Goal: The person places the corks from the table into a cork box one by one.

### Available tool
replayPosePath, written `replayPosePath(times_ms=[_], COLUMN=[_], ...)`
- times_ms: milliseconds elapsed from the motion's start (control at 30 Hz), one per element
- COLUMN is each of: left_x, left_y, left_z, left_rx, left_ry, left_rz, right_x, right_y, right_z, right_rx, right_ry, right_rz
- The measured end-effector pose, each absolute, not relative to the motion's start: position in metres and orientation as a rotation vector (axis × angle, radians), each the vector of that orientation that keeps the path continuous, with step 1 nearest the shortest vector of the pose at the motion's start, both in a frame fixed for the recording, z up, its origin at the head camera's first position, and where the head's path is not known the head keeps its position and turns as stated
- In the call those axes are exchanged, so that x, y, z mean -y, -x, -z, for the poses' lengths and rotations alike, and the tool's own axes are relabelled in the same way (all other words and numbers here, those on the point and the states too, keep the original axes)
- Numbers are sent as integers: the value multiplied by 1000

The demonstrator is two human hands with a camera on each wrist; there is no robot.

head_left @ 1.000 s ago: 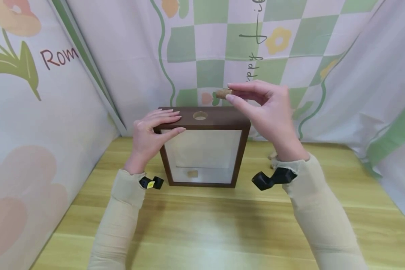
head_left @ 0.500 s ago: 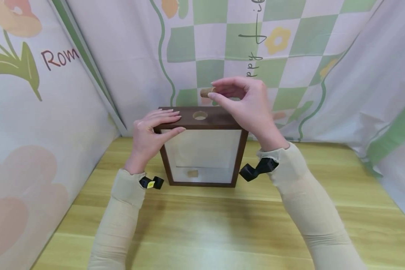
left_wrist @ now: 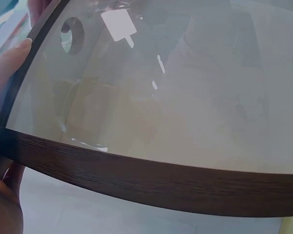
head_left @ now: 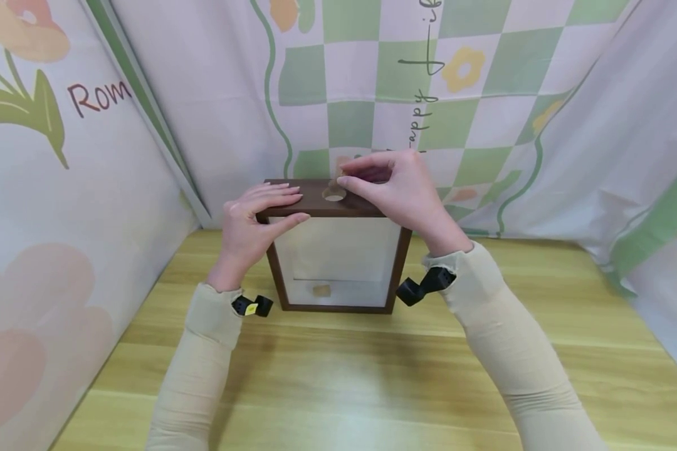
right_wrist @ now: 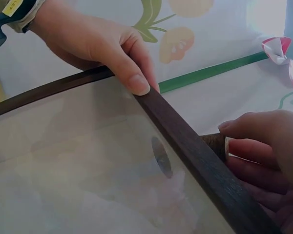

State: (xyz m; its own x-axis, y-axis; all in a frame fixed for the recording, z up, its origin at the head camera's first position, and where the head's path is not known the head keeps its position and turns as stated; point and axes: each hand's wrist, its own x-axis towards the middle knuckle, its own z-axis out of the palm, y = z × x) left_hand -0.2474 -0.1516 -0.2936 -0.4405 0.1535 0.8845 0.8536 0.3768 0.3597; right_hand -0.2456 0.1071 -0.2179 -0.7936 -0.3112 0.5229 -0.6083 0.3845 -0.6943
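A dark brown wooden shadow box (head_left: 367, 205) with a clear front stands upright on the table. A round hole (head_left: 334, 196) is cut in its top. My left hand (head_left: 248, 225) grips the box's top left corner, fingers across the top and thumb on the front edge. Between thumb and fingertips, my right hand (head_left: 406, 194) pinches a wine cork (right_wrist: 216, 145), right at the hole's rim. Its lower end is hidden behind the frame in the right wrist view. Another cork (head_left: 321, 290) lies inside, on the box's floor.
The light wood table (head_left: 338, 382) runs in front of the box and to both sides. A patterned green and white cloth (head_left: 350, 122) hangs close behind it, and a printed panel (head_left: 62, 250) walls off the left.
My right hand has moved left and then down, bringing the cork from the right of the box to the hole. The left hand and the box have stayed put.
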Motion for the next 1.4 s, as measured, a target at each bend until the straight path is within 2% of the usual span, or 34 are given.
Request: replayPosePath(times_ms=[833,1400], left_x=[151,150], left_y=[246,246], left_z=[292,292], left_rx=[1824,1799], left_ry=[878,887], left_rz=[1139,1123], right_x=[-112,-185], right_y=[242,225], right_z=[220,226], right_rx=[2212,2175], right_ry=[-751,-443], right_rz=[-1444,-1449])
